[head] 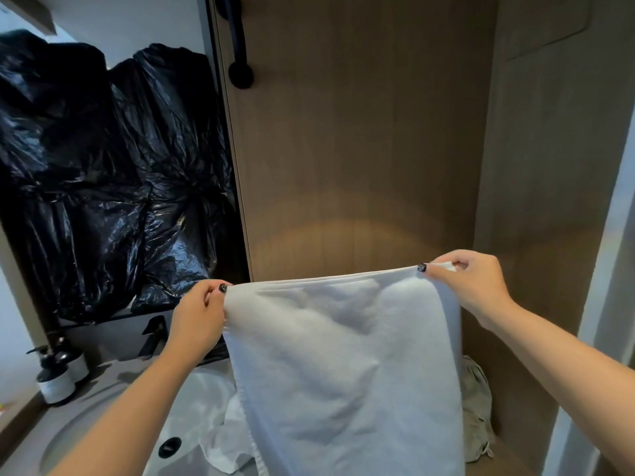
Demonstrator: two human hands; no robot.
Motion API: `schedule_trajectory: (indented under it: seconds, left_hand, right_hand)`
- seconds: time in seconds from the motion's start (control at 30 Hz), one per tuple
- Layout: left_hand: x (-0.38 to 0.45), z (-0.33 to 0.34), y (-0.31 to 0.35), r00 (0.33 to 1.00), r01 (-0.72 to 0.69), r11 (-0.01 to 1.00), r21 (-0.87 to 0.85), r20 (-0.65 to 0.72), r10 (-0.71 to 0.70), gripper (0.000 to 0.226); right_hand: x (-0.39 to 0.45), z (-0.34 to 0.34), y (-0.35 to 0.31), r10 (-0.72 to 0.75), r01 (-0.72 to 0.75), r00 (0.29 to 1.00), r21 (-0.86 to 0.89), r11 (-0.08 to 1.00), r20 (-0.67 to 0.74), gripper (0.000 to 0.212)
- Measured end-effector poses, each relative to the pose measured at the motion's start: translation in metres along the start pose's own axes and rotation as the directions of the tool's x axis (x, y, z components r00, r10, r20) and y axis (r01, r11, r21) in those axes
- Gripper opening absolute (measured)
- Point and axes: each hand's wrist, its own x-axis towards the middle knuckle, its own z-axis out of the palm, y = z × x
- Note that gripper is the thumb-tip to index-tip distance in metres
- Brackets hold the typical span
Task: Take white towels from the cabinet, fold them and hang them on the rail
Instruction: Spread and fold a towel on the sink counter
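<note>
The left hand [201, 310] pinches the upper left corner of a white towel [343, 365] between thumb and curled fingers, and the right hand [470, 283] pinches the upper right corner the same way, a little higher, so the top hem runs taut between them and the cloth hangs flat below the hands toward the bottom of the view; holding it by both corners like this looks meant to spread the towel square and free of creases before a fold, so I judge the folding step is only beginning and hanging has not yet been done. Beyond both hands stands a brown wood-grain cabinet door [360, 149] with a black bar handle [238, 46] up and left of the left hand. Left of the left hand, an open compartment is stuffed with black plastic bags [103, 166], their contents hidden. Below the left forearm sits a round sink basin [103, 434] with a dark drain hole [169, 446], and crumpled white cloth [223, 438] lies in it, touching the hanging towel's left edge. Far left of that arm are dark pump bottles [58, 369] with pale labels. Under the right forearm, a pale bundle of fabric [476, 407] rests in the cabinet recess behind the towel; whether it is another towel I cannot tell
</note>
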Motion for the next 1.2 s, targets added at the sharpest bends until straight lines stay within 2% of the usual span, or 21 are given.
schedule_trajectory:
  seconds: [0.1,0.17,0.2,0.27,0.33,0.4,0.47,0.53,0.6,0.7,0.8,0.97,1.1,1.2]
  left_hand:
    - [-0.01,0.0,-0.007,0.997,0.031,0.999,0.023,-0.066,-0.029,0.019]
    - [-0.018,-0.004,-0.015,0.998,0.037,0.999,0.032,-0.06,-0.035,0.015]
    - [-0.021,-0.007,-0.019,0.999,0.028,0.999,0.038,-0.028,-0.027,0.014]
    - [-0.027,-0.017,-0.029,0.996,-0.018,0.997,0.069,0.091,0.012,0.011]
    - [-0.033,-0.027,-0.037,0.973,-0.074,0.985,0.157,0.226,0.037,0.009]
    - [-0.037,-0.029,-0.042,0.946,-0.125,0.951,0.282,0.324,0.028,0.008]
    - [-0.039,-0.024,-0.047,0.937,-0.14,0.913,0.383,0.35,-0.003,0.009]
    - [-0.039,-0.015,-0.053,0.954,-0.103,0.912,0.398,0.299,-0.023,0.011]
    - [-0.035,-0.007,-0.06,0.973,0.001,0.948,0.317,0.219,-0.074,0.011]
    - [-0.022,0.006,-0.074,0.973,0.19,0.977,0.096,0.115,-0.201,0.011]
    - [-0.002,0.022,-0.097,0.952,0.306,0.944,-0.124,0.017,-0.306,0.013]
    - [0.047,0.063,-0.14,0.908,0.336,0.86,-0.383,-0.11,-0.404,0.013]
    - [0.091,0.103,-0.187,0.896,0.32,0.839,-0.439,-0.148,-0.419,0.012]
    - [0.113,0.133,-0.227,0.873,0.378,0.816,-0.436,-0.125,-0.471,0.009]
  right_hand:
    - [-0.001,0.003,0.0,-0.257,0.266,0.963,-0.154,0.952,0.076,0.007]
    - [0.002,0.0,0.004,-0.387,0.439,0.891,-0.229,0.869,0.236,0.008]
    - [0.006,-0.003,0.007,-0.403,0.497,0.851,-0.269,0.825,0.336,0.01]
    - [0.011,-0.005,0.018,-0.343,0.568,0.785,-0.376,0.732,0.517,0.018]
    - [0.011,0.0,0.033,-0.257,0.634,0.73,-0.487,0.601,0.633,0.018]
    - [0.008,0.014,0.047,-0.204,0.69,0.69,-0.546,0.475,0.694,0.017]
    - [0.003,0.031,0.057,-0.171,0.695,0.691,-0.58,0.425,0.702,0.016]
    - [0.002,0.051,0.065,-0.15,0.67,0.715,-0.607,0.427,0.683,0.013]
    - [0.006,0.072,0.07,-0.134,0.649,0.734,-0.63,0.427,0.666,0.013]
    - [0.018,0.106,0.073,-0.103,0.625,0.748,-0.642,0.444,0.656,0.01]
    - [0.035,0.142,0.073,-0.058,0.574,0.765,-0.638,0.513,0.641,0.007]
    - [0.078,0.208,0.09,0.003,0.382,0.828,-0.568,0.729,0.56,0.01]
    - [0.11,0.264,0.122,0.025,0.27,0.888,-0.562,0.782,0.46,0.007]
    - [0.121,0.301,0.157,0.08,0.195,0.907,-0.58,0.791,0.413,0.008]
